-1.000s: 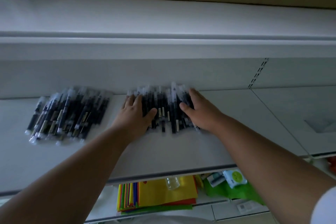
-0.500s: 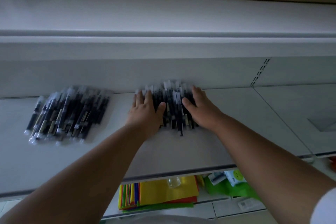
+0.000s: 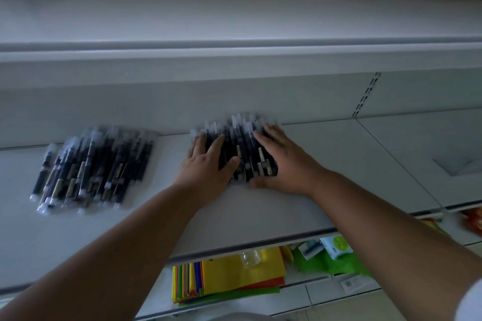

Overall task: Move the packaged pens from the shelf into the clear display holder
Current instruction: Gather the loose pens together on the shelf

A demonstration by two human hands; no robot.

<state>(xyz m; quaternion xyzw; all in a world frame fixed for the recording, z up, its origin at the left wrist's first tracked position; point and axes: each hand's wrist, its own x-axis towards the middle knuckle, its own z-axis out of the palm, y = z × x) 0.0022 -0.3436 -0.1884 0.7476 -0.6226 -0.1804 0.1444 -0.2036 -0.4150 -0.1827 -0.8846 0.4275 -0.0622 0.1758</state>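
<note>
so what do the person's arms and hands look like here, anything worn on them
Both forearms are bare from wrist to elbow, and no watch, ring, glove or bracelet shows on the left hand or the right hand. The only clothing in view is a white sleeve at the bottom right corner, on the right upper arm.

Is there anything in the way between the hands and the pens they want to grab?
No. Both the left hand and the right hand already rest on the pile of pens, one on each side. The other pile of pens lies apart to the left. The clear holder is not in view, so that path cannot be judged.
</note>
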